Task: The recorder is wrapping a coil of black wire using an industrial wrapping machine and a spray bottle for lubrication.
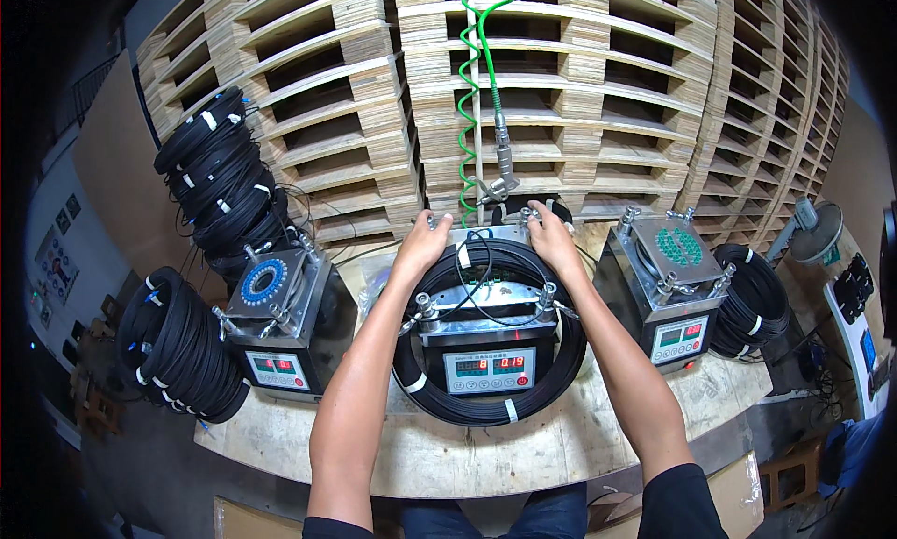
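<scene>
Both my arms reach over the middle metal machine (486, 329), which has a lit display and buttons on its front. A coil of black cable (512, 410), bound with white tape, hangs around this machine, with a loose loop crossing its top. My left hand (422, 248) is closed on a metal clamp knob at the machine's far left corner. At the far right corner, my right hand (555, 242) closes its fingers on another clamp knob (529, 216). My fingers partly hide both far knobs. Two near clamp knobs (425, 305) stand untouched.
Similar machines stand left (263, 282) and right (675, 245) on the plywood table (439, 464). Stacked black cable coils (177, 343) fill the left side; another coil (752, 301) sits at right. A green air hose with a metal blow gun (505, 161) hangs before wooden pallets (355, 91).
</scene>
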Tool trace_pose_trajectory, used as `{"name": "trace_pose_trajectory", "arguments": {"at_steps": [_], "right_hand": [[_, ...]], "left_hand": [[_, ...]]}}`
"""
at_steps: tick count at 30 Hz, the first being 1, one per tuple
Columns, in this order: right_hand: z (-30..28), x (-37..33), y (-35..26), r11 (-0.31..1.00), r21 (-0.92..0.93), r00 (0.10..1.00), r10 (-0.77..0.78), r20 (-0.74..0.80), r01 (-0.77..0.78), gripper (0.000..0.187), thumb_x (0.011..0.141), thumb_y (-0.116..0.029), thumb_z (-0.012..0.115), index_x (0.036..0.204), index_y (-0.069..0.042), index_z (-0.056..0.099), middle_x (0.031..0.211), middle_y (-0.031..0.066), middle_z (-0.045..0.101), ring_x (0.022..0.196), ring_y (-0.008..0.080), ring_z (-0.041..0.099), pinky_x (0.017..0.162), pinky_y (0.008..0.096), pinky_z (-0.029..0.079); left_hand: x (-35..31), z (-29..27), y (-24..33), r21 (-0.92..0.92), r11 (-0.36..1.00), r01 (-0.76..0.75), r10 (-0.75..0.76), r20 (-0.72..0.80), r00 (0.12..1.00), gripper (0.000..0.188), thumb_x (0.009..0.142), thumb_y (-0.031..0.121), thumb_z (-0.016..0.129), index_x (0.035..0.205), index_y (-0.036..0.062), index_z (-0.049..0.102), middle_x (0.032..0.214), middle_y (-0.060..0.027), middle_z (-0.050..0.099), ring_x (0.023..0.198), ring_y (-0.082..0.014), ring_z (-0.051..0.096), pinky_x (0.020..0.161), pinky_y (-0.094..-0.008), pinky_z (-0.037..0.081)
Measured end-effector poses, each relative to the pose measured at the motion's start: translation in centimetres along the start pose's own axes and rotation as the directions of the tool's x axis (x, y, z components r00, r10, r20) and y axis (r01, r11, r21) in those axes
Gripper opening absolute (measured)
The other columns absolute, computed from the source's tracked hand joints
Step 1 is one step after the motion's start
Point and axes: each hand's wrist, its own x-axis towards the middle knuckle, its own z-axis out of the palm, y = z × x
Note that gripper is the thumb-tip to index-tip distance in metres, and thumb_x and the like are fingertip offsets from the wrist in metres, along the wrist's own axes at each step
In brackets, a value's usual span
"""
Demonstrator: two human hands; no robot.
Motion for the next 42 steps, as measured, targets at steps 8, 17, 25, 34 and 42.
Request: {"name": "trace_pose_trajectory", "arguments": {"at_steps": [8, 17, 25, 34, 42], "right_hand": [[0.2, -0.3, -0.9, 0.993, -0.101, 0.998, 0.056, 0.010, -0.054, 0.043, 0.096, -0.023, 0.050, 0.134, -0.003, 0.053, 0.117, 0.0283, 0.064, 0.112, 0.0413, 0.061, 0.097, 0.0438, 0.047], [0.4, 0.5, 0.5, 0.992, -0.096, 0.994, -0.076, 0.077, 0.083, 0.041, 0.095, -0.015, 0.046, 0.133, -0.001, 0.052, 0.100, 0.0324, 0.065, 0.096, 0.0417, 0.067, 0.081, 0.0443, 0.051], [1.0, 1.0, 1.5, 0.992, -0.100, 0.993, -0.066, 0.102, 0.076, 0.043, 0.096, -0.017, 0.047, 0.137, -0.002, 0.047, 0.104, 0.0326, 0.064, 0.100, 0.0420, 0.065, 0.085, 0.0446, 0.050], [0.7, 0.8, 1.3, 0.995, -0.096, 0.992, -0.017, 0.127, 0.030, 0.046, 0.097, -0.024, 0.046, 0.140, -0.007, 0.043, 0.116, 0.0322, 0.061, 0.109, 0.0455, 0.060, 0.095, 0.0476, 0.047], [0.6, 0.9, 2.1, 0.993, 0.014, 0.990, -0.116, 0.077, 0.116, 0.045, 0.097, -0.024, 0.045, 0.138, -0.005, 0.046, 0.118, 0.0319, 0.061, 0.112, 0.0459, 0.059, 0.097, 0.0470, 0.046]], "left_hand": [[-0.1, 0.0, -0.2, -0.073, 0.997, -0.021, 0.022, 0.017, 1.000, 0.077, 0.092, 0.053, 0.054, 0.144, -0.0022, 0.038, 0.134, -0.0336, 0.052, 0.130, -0.0414, 0.049, 0.108, -0.0413, 0.037], [0.2, 0.1, -0.5, -0.080, 0.997, -0.015, 0.017, 0.025, 1.000, 0.077, 0.092, 0.053, 0.055, 0.143, -0.0023, 0.038, 0.132, -0.0343, 0.053, 0.129, -0.0417, 0.051, 0.108, -0.0409, 0.037], [0.0, 0.0, -0.1, -0.059, 0.998, -0.019, 0.020, 0.013, 1.000, 0.075, 0.091, 0.051, 0.056, 0.141, -0.0026, 0.041, 0.131, -0.0336, 0.055, 0.127, -0.0409, 0.052, 0.107, -0.0406, 0.039], [0.0, 0.0, -0.3, -0.082, 0.996, -0.026, 0.028, 0.026, 0.999, 0.075, 0.091, 0.049, 0.057, 0.143, -0.0024, 0.038, 0.131, -0.0337, 0.054, 0.127, -0.0409, 0.052, 0.107, -0.0403, 0.039], [0.4, 0.3, -0.1, -0.022, 1.000, 0.011, -0.010, 0.019, 1.000, 0.075, 0.092, 0.050, 0.056, 0.144, -0.0016, 0.038, 0.132, -0.0339, 0.054, 0.128, -0.0414, 0.052, 0.108, -0.0412, 0.038]]}}
